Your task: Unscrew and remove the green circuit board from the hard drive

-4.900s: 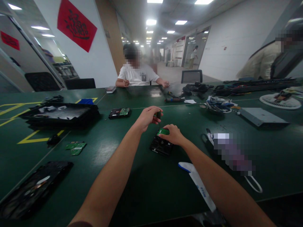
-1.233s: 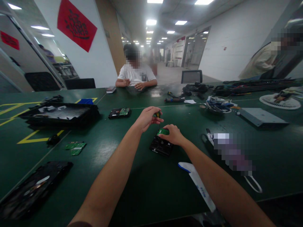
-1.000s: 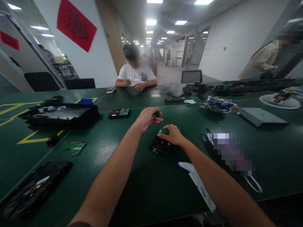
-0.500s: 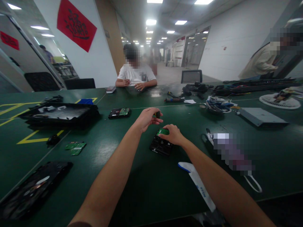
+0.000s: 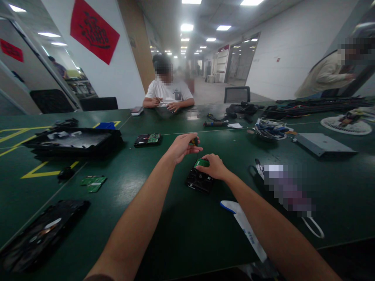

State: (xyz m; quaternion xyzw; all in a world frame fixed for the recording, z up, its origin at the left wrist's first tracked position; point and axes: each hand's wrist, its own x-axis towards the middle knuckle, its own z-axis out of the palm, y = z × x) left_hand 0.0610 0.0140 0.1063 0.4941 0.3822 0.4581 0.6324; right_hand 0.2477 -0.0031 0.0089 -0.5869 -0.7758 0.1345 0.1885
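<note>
A black hard drive (image 5: 199,181) lies on the green table in front of me, with a green circuit board (image 5: 201,163) on its far part. My right hand (image 5: 215,167) is closed on the hard drive from the right, thumb across the board. Just above and to the left, my left hand (image 5: 183,148) has its fingers curled round a short dark handle with yellow on it, which looks like a screwdriver (image 5: 194,141). Its tip is too fine to make out.
Another hard drive (image 5: 148,139) lies farther left, near a black tray (image 5: 73,142). Loose green circuit boards (image 5: 93,182) and an opened black casing (image 5: 43,234) are on the left. A white-and-blue strip (image 5: 249,230) lies under my right forearm. A grey metal box (image 5: 325,144) sits right. Across the table sits a person (image 5: 168,91).
My left hand's fingers have shifted slightly round the screwdriver handle. My right hand and the hard drive stay almost in place. At far right, a person's arm has moved.
</note>
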